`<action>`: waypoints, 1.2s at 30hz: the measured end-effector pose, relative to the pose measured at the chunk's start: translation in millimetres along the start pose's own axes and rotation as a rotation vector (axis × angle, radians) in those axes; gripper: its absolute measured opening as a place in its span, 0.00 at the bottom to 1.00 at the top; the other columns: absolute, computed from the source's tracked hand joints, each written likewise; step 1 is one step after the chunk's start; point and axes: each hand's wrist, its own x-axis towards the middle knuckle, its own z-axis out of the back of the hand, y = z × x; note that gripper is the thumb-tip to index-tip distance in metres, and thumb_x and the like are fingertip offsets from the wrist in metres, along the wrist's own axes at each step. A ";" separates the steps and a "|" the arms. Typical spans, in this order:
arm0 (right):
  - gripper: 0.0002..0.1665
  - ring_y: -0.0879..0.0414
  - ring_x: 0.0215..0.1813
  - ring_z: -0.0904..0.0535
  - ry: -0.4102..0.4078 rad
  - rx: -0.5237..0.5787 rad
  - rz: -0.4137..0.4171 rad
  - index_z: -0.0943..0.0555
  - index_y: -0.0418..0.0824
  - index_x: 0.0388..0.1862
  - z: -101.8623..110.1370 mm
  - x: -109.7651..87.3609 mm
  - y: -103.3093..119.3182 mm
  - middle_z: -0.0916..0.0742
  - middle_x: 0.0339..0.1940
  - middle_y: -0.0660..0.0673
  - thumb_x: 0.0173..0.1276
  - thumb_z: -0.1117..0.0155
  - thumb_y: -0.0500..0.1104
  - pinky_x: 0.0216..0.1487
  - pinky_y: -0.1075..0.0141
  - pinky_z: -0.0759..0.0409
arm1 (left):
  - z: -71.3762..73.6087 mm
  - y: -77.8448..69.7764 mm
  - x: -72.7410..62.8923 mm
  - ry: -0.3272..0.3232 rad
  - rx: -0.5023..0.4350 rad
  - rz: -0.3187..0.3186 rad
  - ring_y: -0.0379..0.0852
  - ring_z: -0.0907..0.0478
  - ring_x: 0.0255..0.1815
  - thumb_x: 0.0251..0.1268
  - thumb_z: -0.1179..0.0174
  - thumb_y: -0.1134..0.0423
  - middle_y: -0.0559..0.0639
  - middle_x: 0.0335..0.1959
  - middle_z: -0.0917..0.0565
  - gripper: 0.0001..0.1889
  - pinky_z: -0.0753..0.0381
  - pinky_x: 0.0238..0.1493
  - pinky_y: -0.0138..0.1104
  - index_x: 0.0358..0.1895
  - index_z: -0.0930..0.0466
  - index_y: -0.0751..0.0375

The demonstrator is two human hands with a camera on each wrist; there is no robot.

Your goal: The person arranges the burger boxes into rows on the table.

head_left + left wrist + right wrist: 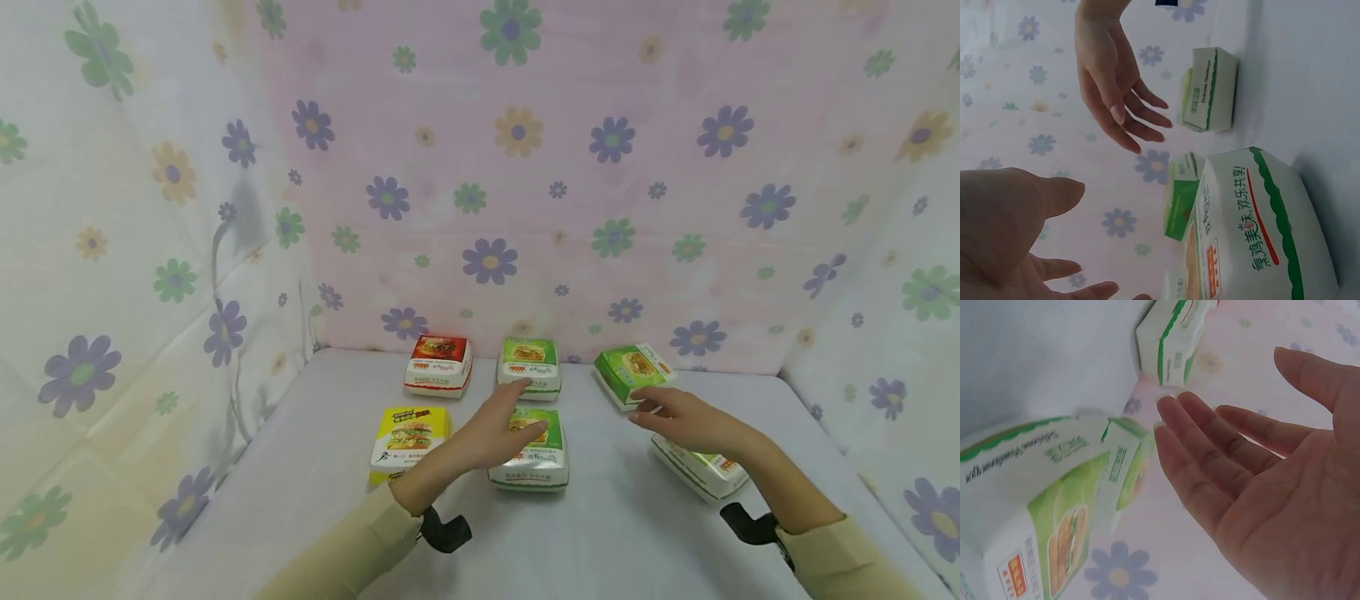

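My left hand (497, 432) hovers over the front middle green burger box (536, 462), its fingers relaxed and apart. In the left wrist view that green-and-white box (1254, 231) lies beside the hand, with a gap between them. My right hand (686, 417) hangs above the front right green burger box (701, 471), partly covering it. The right wrist view shows the right palm (1291, 506) with loosely extended fingers and nothing held. Behind that hand, a tilted green burger box (633, 372) sits at the back right.
At the back stand a red burger box (438, 362) and another green burger box (529, 362). A yellow burger box (408, 437) lies front left, partly behind my left forearm. Flowered cloth walls (487, 208) enclose the white table (300, 500) on three sides.
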 end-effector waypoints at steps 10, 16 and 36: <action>0.33 0.35 0.61 0.21 -0.027 -0.014 -0.041 0.34 0.27 0.72 17.2 3.5 -22.8 0.19 0.60 0.32 0.81 0.44 0.50 0.53 0.47 0.17 | -15.3 -11.0 33.9 0.008 0.014 0.047 0.55 0.48 0.83 0.75 0.41 0.44 0.56 0.81 0.39 0.41 0.44 0.78 0.55 0.82 0.48 0.52; 0.35 0.32 0.63 0.24 -0.037 -0.021 -0.066 0.37 0.27 0.74 23.1 7.0 -32.6 0.22 0.64 0.28 0.82 0.45 0.50 0.52 0.47 0.17 | -24.6 -13.0 49.6 0.007 0.007 0.086 0.55 0.48 0.83 0.74 0.40 0.43 0.57 0.82 0.43 0.44 0.43 0.79 0.53 0.83 0.51 0.56; 0.47 0.20 0.77 0.54 -0.046 0.068 -0.290 0.61 0.22 0.80 55.3 53.9 -56.2 0.50 0.77 0.16 0.84 0.54 0.52 0.72 0.29 0.44 | -65.1 -50.2 112.6 0.014 -0.420 0.291 0.57 0.45 0.81 0.75 0.41 0.44 0.59 0.80 0.41 0.47 0.35 0.74 0.54 0.84 0.59 0.58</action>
